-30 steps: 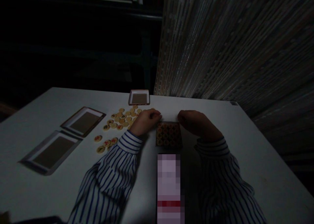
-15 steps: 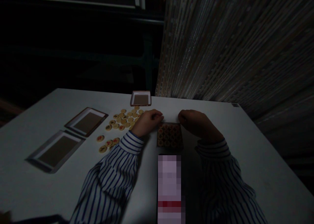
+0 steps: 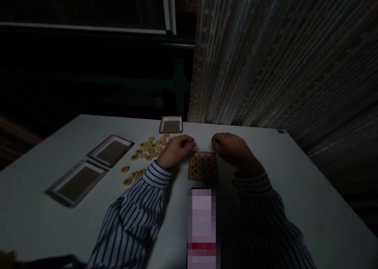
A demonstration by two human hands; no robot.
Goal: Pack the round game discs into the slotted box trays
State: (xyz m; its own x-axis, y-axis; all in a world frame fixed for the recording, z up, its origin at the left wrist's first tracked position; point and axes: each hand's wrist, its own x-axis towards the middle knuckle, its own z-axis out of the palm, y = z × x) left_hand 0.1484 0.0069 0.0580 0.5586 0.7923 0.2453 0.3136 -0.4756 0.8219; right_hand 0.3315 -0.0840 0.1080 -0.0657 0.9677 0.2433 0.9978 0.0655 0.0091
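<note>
In the head view, a small box (image 3: 203, 180) lies in front of me, filled with rows of round wooden Chinese chess pieces (image 3: 201, 167) bearing red and dark characters. My left hand (image 3: 176, 150) is at the box's far left corner, closed with thumb and fingers together. Past the far right corner, my right hand (image 3: 232, 149) is closed too, its fingers curled inward. Whatever either hand holds, if anything, is hidden. Loose chess pieces (image 3: 152, 151) are scattered left of my left hand, some partly behind it. Several more pieces (image 3: 134, 175) lie beside my left sleeve.
Three shallow trays rest on the white table (image 3: 295, 190): one at the far edge (image 3: 171, 132), and two at the left, a brown-rimmed one (image 3: 110, 164) and a grey-rimmed one (image 3: 71, 204). A strand curtain (image 3: 251, 64) hangs behind the table. A blurred pixelated object (image 3: 201, 222) is nearest me.
The camera view has tilted up slightly, so the table sits lower in the picture. Both hands stay near the box's far corners, still closed, with only small movement.
</note>
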